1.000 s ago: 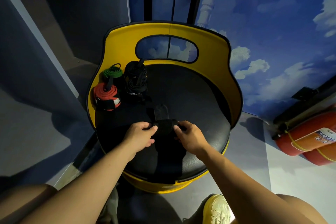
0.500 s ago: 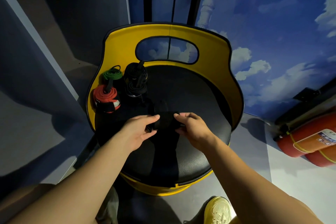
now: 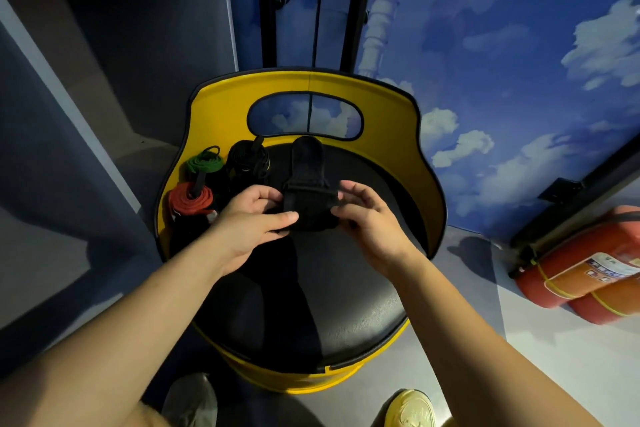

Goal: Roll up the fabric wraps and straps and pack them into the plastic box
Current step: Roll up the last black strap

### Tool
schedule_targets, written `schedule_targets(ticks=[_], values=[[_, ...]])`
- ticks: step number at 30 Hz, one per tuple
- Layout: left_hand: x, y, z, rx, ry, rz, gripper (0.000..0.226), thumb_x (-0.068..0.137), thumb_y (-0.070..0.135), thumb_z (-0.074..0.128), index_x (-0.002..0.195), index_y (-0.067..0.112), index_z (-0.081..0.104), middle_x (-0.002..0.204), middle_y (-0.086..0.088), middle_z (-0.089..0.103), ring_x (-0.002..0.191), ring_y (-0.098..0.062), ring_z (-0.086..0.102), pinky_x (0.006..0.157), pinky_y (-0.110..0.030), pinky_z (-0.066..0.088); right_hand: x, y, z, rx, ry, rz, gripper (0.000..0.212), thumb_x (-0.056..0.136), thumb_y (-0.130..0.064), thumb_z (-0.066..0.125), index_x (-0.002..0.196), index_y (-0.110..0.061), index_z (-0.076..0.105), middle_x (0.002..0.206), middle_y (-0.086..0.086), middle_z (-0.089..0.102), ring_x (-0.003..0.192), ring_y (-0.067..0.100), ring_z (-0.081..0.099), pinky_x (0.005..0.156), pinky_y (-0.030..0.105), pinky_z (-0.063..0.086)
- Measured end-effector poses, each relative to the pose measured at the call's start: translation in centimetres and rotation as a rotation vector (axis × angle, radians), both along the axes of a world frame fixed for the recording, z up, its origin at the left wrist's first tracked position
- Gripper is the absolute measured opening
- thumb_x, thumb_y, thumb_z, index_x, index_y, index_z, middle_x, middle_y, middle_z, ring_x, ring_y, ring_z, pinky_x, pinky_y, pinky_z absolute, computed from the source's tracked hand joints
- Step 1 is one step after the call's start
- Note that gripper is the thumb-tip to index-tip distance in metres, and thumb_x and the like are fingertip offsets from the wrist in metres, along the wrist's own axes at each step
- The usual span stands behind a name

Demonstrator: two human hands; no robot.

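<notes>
Here the black wrap [image 3: 309,208] sits between both hands above the round black seat [image 3: 346,305] of a yellow chair [image 3: 391,121], rolled into a thick bundle with a loose tab sticking up and away toward the chair's back. The left hand [image 3: 251,222] pinches the bundle's left end, thumb laid across the front and fingers curled behind. The right hand [image 3: 367,218] closes on the right end, fingers bent around it. At the seat's far left stand three finished rolls close together: a red roll [image 3: 190,199], a green roll [image 3: 205,163] behind it, and a black roll [image 3: 247,159] just beside them. An orange fire extinguisher [image 3: 585,263] lies on the floor to the right, well apart. A pale shoe [image 3: 410,409] shows at the bottom edge.
</notes>
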State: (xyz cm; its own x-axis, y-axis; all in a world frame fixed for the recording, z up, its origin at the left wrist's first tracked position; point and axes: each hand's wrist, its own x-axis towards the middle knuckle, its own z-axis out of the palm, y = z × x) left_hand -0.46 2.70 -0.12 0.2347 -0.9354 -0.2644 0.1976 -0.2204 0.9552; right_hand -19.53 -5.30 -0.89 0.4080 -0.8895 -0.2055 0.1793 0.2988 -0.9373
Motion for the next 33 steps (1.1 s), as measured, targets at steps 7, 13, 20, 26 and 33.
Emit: schedule_targets(ticks=[7,13,20,26,33], values=[[-1.6,-0.2,-1.4,-0.049,-0.202,-0.064,0.039,0.079,-0.004,0.080,0.102,0.019,0.059,0.113,-0.002,0.072,0.095,-0.021,0.070,0.093,-0.042,0.056,0.0,-1.6,0.3,-0.357,0.493,-0.156,0.030,0.093,-0.026,0.070,0.122,-0.021,0.067,0.104,-0.010,0.070,0.097,0.005,0.067,0.087,0.026,0.054],[-2.4,0.0,-2.0,-0.073,-0.303,-0.183,0.040,0.077,0.007,0.083,0.094,0.035,0.060,0.116,0.005,0.071,0.105,-0.017,0.069,0.095,-0.040,0.056,-0.1,-3.0,-0.3,-0.417,0.645,-0.229,0.046,0.093,-0.038,0.068,0.135,-0.018,0.062,0.118,-0.003,0.069,0.108,0.010,0.065,0.098,0.034,0.052],[-2.5,0.2,-1.8,-0.065,-0.440,-0.290,0.038,0.080,0.005,0.081,0.104,0.023,0.058,0.117,0.008,0.067,0.101,-0.008,0.068,0.081,-0.017,0.052,-0.3,-3.4,-1.1,-0.095,0.666,-0.023,0.026,0.096,-0.034,0.064,0.104,-0.013,0.078,0.096,0.005,0.077,0.090,0.020,0.073,0.090,0.043,0.059],[-2.1,0.1,-2.1,-0.054,-0.413,-0.281,0.039,0.080,0.005,0.082,0.103,0.025,0.059,0.115,0.004,0.069,0.100,-0.013,0.070,0.086,-0.029,0.057,-0.1,-3.5,-1.2,-0.148,0.557,-0.119,0.021,0.094,-0.019,0.070,0.114,-0.014,0.074,0.097,0.004,0.077,0.091,0.017,0.074,0.088,0.039,0.060],[-2.0,0.1,-2.3,-0.049,-0.385,-0.266,0.039,0.079,0.011,0.084,0.102,0.033,0.061,0.118,0.007,0.069,0.106,-0.015,0.069,0.097,-0.041,0.056,-0.3,-3.6,-1.1,-0.229,0.476,-0.216,0.017,0.088,-0.021,0.078,0.104,-0.021,0.073,0.087,0.000,0.076,0.077,0.011,0.074,0.063,0.025,0.054]])
